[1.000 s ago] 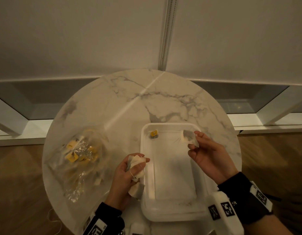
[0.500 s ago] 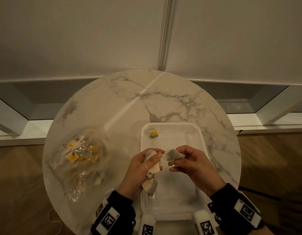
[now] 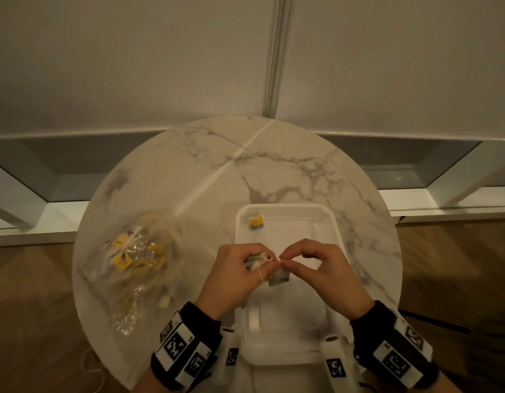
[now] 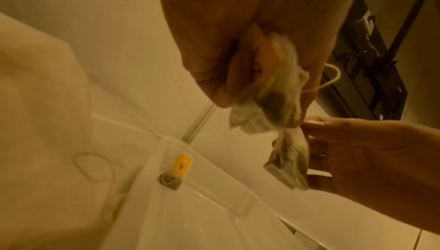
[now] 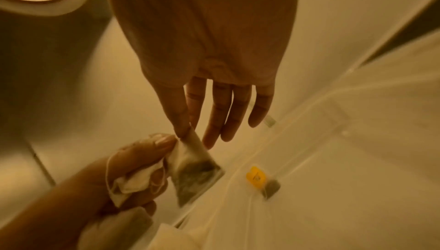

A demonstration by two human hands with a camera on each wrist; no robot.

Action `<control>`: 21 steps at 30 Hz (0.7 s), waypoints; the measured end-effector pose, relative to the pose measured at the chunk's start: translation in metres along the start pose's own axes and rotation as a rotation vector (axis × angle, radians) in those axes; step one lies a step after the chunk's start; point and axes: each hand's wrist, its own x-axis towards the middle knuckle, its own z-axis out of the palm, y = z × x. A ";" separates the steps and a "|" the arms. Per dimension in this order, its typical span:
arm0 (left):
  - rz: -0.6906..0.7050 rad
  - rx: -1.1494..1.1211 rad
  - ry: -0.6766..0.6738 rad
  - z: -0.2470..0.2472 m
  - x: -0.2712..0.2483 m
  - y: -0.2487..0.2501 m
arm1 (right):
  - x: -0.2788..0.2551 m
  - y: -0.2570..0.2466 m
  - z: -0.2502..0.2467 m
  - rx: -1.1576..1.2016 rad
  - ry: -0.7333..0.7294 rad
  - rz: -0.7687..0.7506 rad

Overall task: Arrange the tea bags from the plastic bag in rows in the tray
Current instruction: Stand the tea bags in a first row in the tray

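In the head view the left hand (image 3: pixel 234 272) covers most of the tea bags (image 3: pixel 255 260) it holds. Left of it, the plastic bag (image 3: pixel 132 259) is blurred, its contents uncountable. The yellow tag's (image 4: pixel 182 164) print beyond the fingers is unreadable.

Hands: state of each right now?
Left hand: grips a bunch of tea bags.
Right hand: pinches the top corner of one tea bag.
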 end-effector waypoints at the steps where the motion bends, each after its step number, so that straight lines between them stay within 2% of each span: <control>1: 0.005 0.007 0.011 0.000 0.000 0.000 | 0.001 0.000 -0.001 -0.043 0.015 -0.023; 3: -0.001 -0.008 0.074 -0.002 0.001 -0.002 | 0.004 0.000 -0.005 -0.064 0.048 -0.024; 6: -0.043 -0.112 0.199 -0.007 0.001 -0.004 | 0.007 -0.002 -0.013 0.099 0.072 0.059; 8: -0.046 -0.144 0.233 -0.011 0.000 -0.003 | 0.008 -0.002 -0.015 0.100 0.123 0.043; 11: -0.040 -0.163 0.197 -0.008 -0.005 0.002 | 0.010 -0.004 -0.011 0.157 0.120 0.061; 16: -0.055 -0.050 0.159 0.010 -0.015 0.004 | 0.012 -0.010 0.000 0.215 0.143 0.081; 21: -0.062 -0.020 0.122 0.019 -0.019 -0.001 | 0.016 -0.021 0.006 0.280 0.024 0.135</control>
